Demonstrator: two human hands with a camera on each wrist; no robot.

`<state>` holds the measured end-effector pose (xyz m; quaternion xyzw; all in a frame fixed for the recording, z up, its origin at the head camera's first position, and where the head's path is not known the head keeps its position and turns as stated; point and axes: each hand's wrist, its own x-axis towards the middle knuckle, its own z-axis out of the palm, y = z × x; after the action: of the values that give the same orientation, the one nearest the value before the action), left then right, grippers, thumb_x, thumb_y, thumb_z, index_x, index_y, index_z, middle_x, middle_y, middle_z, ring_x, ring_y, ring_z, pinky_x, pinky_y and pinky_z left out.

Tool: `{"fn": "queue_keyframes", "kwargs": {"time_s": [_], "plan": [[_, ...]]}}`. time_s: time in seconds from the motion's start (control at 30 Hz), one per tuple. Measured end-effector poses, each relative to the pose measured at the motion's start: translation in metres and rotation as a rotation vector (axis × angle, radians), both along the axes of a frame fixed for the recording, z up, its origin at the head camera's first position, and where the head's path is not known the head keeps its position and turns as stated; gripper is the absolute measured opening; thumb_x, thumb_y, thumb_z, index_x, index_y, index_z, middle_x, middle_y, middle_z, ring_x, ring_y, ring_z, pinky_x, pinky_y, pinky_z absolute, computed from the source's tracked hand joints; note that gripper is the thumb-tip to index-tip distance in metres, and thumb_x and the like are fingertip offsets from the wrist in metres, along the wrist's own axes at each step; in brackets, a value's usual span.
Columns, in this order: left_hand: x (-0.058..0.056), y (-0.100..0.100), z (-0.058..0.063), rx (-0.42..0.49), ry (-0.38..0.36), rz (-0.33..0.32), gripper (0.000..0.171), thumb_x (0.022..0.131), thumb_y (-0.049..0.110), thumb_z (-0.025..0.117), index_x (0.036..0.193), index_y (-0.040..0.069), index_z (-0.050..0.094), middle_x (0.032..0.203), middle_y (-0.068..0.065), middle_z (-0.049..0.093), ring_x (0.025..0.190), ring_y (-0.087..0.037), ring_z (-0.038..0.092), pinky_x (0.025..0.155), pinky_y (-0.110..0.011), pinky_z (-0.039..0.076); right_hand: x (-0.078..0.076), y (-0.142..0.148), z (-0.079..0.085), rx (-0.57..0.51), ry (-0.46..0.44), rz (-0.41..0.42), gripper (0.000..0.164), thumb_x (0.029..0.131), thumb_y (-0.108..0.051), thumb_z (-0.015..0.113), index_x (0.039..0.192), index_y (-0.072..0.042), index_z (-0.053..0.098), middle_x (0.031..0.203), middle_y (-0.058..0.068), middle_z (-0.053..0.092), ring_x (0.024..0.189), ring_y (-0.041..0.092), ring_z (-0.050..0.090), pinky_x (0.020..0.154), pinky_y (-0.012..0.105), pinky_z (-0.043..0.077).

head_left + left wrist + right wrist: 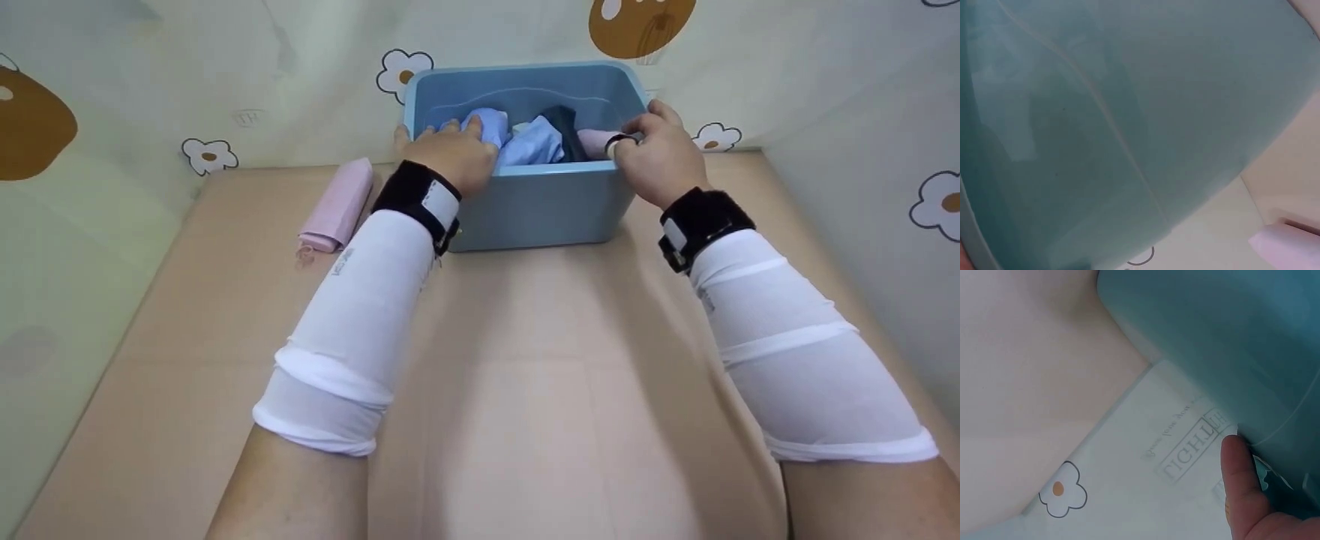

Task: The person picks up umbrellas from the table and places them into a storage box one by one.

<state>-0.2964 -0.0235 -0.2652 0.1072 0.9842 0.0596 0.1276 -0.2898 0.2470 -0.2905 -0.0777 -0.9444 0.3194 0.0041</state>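
Note:
A blue plastic bin (544, 210) stands at the far side of the surface. Inside it lie a light blue cloth bundle (534, 142), a dark bundle (564, 133) and a pink bundle (594, 142). My left hand (452, 156) grips the bin's front left corner, its fingers reaching over the rim; its thumb is hard to make out. At the right end, my right hand (660, 156) holds the rim beside the pink bundle. In the right wrist view one finger (1239, 472) runs along the outside of the bin (1207, 337).
A pink rolled bundle (337, 206) lies left of the bin, near my left wrist. The tan surface (525, 360) stretches toward me. A white sheet printed with flowers (315, 82) rises behind the bin and along both sides.

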Motion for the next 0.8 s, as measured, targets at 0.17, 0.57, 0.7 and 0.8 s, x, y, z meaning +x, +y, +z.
{"fn": "queue_keyframes", "kwargs": {"time_s": [0.17, 0.57, 0.7, 0.8], "plan": [[0.000, -0.002, -0.005, 0.014, 0.046, 0.013, 0.068, 0.109, 0.048, 0.014, 0.170, 0.021, 0.002, 0.177, -0.009, 0.009, 0.163, -0.041, 0.013, 0.127, -0.069, -0.002, 0.000, 0.001, 0.000, -0.006, -0.003, -0.006, 0.056, 0.104, -0.034, 0.041, 0.151, -0.006, 0.053, 0.179, 0.001, 0.005, 0.163, 0.037, 0.019, 0.126, 0.057, 0.029], [0.007, -0.031, -0.032, 0.323, 0.341, 0.033, 0.069, 0.109, 0.055, 0.031, 0.169, 0.022, 0.021, 0.176, -0.006, 0.021, 0.163, -0.031, 0.021, 0.131, -0.058, 0.007, 0.000, -0.003, -0.004, -0.022, 0.019, 0.001, 0.055, 0.105, -0.035, 0.042, 0.150, -0.005, 0.054, 0.179, 0.001, 0.007, 0.162, 0.037, 0.023, 0.126, 0.057, 0.030], [0.010, -0.051, -0.041, 0.386, 0.341, 0.070, 0.071, 0.108, 0.060, 0.032, 0.168, 0.021, 0.024, 0.176, -0.009, 0.020, 0.163, -0.033, 0.019, 0.132, -0.057, 0.007, 0.001, -0.002, -0.003, -0.021, 0.003, -0.011, 0.055, 0.105, -0.034, 0.041, 0.150, -0.006, 0.053, 0.179, 0.001, 0.005, 0.163, 0.038, 0.019, 0.126, 0.057, 0.030], [0.012, -0.066, -0.045, 0.402, 0.305, 0.107, 0.072, 0.108, 0.061, 0.030, 0.169, 0.023, 0.023, 0.177, -0.010, 0.016, 0.164, -0.034, 0.017, 0.131, -0.058, 0.005, 0.000, -0.001, -0.002, -0.019, 0.001, -0.021, 0.055, 0.104, -0.034, 0.041, 0.150, -0.006, 0.054, 0.179, 0.001, 0.004, 0.163, 0.038, 0.018, 0.126, 0.058, 0.028]]}}
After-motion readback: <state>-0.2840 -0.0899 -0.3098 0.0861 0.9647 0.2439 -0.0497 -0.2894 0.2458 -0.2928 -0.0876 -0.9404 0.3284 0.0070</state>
